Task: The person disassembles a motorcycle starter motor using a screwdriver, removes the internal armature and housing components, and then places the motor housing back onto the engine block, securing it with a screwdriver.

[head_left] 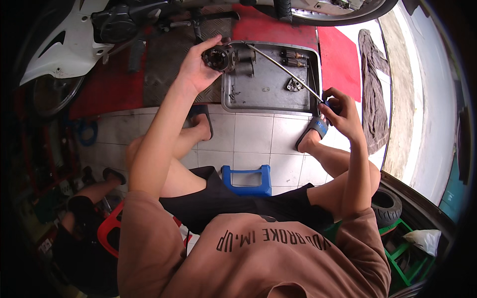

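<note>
My left hand [195,65] is closed around a metal engine part with a round dark opening [216,58], possibly a carburetor body, over the left end of a grey metal tray [271,110]. Two short metal cylinders [244,68] stick out from its right side. My right hand [344,110] grips the dark blue handle of a long screwdriver [285,71] near the tray's right edge. The shaft slants up and left, its tip close to the metal part; whether it touches cannot be made out.
In the tray lie two dark cylindrical parts [294,63], a small metal cover [294,85] and several screws [232,93]. A white motorcycle [74,44] stands beyond. A blue stool [247,189] is between my legs; a dark cloth [373,94] lies right. Another person [82,213] sits at lower left.
</note>
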`<state>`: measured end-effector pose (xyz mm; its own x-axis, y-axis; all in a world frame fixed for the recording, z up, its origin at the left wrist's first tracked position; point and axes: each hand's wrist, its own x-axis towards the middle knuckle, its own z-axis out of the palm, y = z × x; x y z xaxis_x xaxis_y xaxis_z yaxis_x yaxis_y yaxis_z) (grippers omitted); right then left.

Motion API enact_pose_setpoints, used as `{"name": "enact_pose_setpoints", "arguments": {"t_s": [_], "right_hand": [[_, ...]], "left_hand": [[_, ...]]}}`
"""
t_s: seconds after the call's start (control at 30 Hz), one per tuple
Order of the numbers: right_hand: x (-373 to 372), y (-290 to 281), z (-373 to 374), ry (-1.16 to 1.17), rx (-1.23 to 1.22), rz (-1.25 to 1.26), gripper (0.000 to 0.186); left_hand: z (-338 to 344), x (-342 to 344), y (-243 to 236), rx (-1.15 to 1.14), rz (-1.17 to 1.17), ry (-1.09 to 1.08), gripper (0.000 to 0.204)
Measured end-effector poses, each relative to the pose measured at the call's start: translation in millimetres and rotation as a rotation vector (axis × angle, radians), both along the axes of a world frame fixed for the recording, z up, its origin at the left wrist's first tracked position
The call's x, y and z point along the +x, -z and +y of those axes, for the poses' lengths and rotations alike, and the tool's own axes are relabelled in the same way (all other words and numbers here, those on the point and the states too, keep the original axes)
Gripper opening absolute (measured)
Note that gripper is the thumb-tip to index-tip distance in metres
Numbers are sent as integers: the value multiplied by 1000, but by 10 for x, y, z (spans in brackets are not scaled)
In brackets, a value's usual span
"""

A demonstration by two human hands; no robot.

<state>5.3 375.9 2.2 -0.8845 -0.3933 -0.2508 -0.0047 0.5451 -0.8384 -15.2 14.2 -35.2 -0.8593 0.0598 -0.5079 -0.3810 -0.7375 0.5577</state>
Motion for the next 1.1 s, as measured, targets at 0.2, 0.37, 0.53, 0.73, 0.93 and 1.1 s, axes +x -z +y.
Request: {"name": "enact_pose_setpoints", "arguments": {"t_s": [0.2, 0.37, 0.53, 0.73, 0.93, 1.1], "right_hand": [[-23, -16, -6, -44, 51, 117, 21], [-39, 66, 47, -50, 69, 161, 21], [-20, 44, 13, -49, 37, 163, 21], [-18, 27, 16, -45, 48, 162, 21], [-13, 37, 35, -54, 53, 177, 21], [3, -86, -10, -100, 124, 198, 27]], "left_hand": [[-98, 15, 0, 88, 91, 112, 24], [-96, 6, -7, 99, 118, 125, 22], [-93, 5, -4, 92, 134, 117, 21], [-55, -6, -10, 76, 138, 132, 21], [-25, 12, -51, 10, 156, 137, 19], [-14, 1, -68, -175, 181, 167, 23]]}}
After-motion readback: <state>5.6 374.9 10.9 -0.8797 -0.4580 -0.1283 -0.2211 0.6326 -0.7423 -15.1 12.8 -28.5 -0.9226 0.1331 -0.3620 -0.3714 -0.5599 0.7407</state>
